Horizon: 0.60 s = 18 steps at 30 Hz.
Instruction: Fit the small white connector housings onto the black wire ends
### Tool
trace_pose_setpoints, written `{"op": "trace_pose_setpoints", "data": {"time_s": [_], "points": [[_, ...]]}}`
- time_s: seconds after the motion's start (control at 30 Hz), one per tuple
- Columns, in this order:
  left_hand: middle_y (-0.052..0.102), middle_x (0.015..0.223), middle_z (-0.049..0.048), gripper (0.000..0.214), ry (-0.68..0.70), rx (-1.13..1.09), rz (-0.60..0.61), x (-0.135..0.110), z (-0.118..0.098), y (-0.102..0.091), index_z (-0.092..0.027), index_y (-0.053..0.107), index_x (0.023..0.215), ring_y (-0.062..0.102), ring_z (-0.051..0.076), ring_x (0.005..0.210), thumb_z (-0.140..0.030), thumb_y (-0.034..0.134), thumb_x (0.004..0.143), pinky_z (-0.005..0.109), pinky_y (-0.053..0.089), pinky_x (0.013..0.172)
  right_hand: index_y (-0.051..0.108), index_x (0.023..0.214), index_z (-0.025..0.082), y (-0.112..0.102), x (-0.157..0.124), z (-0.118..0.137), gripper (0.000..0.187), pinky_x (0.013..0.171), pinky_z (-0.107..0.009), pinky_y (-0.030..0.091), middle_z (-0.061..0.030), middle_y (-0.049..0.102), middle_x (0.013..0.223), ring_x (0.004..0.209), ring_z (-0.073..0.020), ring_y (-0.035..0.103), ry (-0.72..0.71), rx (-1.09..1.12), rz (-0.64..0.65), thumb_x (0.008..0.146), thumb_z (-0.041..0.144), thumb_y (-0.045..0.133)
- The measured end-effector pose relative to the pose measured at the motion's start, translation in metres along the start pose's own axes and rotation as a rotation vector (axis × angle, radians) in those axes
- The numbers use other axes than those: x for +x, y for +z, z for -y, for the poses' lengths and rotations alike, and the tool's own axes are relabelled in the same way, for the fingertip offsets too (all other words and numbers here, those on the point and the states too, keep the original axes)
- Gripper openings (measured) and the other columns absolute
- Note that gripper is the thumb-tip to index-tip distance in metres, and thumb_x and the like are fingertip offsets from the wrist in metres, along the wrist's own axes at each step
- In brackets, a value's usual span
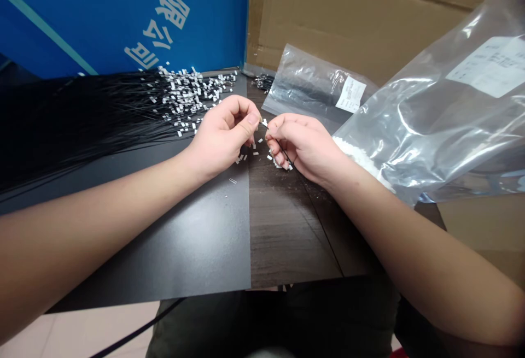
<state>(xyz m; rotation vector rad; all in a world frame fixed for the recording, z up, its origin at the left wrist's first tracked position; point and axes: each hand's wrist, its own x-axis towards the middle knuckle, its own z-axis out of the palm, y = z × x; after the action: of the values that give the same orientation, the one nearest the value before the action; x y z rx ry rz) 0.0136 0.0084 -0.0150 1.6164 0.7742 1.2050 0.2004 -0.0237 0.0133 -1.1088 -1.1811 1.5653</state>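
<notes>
My right hand (305, 145) is closed around a thin black wire (288, 156), which trails down across the table toward its front edge. The upper end of this wire reaches the fingertips of my left hand (227, 134). Thumb and index finger of that left hand are pinched together; what sits between them is too small to make out. A tiny white piece (264, 122) shows in the gap between both hands. Below them, several small white pieces (256, 153) lie scattered on the table, partly hidden by my fingers.
On the left lies a big bundle of black wires (82, 112) with white tags (180, 95) at the ends. A small clear bag (303, 84) and a large clear bag (443, 123) with white pieces (356, 156) are on the right. A blue panel (102, 13) and cardboard (348, 13) stand behind.
</notes>
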Motion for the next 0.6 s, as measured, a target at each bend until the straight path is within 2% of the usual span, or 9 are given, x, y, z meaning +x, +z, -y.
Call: {"op": "trace_pose_setpoints", "data": {"time_s": [0.33, 0.6], "points": [[0.059, 0.077, -0.0001, 0.038, -0.007, 0.021, -0.064, 0.003, 0.0074, -0.0013, -0.026, 0.059, 0.093, 0.058, 0.017, 0.064, -0.06, 0.075, 0.099, 0.033, 0.048, 0.06, 0.064, 0.076, 0.021, -0.0002, 0.0009, 0.0, 0.007, 0.04, -0.023, 0.036, 0.0013, 0.061, 0.062, 0.046, -0.0098, 0.052, 0.006, -0.011, -0.018, 0.073, 0.019, 0.07], [0.062, 0.08, 0.0, 0.031, -0.034, -0.07, -0.089, 0.0039, 0.0062, -0.0011, -0.026, 0.062, 0.092, 0.056, 0.015, 0.062, -0.05, 0.08, 0.098, 0.033, 0.052, 0.059, 0.066, 0.076, 0.02, -0.0009, 0.0015, -0.001, 0.004, 0.04, -0.023, 0.036, 0.0015, 0.062, 0.061, 0.045, -0.0097, 0.052, -0.008, -0.017, -0.022, 0.073, 0.019, 0.068]]}}
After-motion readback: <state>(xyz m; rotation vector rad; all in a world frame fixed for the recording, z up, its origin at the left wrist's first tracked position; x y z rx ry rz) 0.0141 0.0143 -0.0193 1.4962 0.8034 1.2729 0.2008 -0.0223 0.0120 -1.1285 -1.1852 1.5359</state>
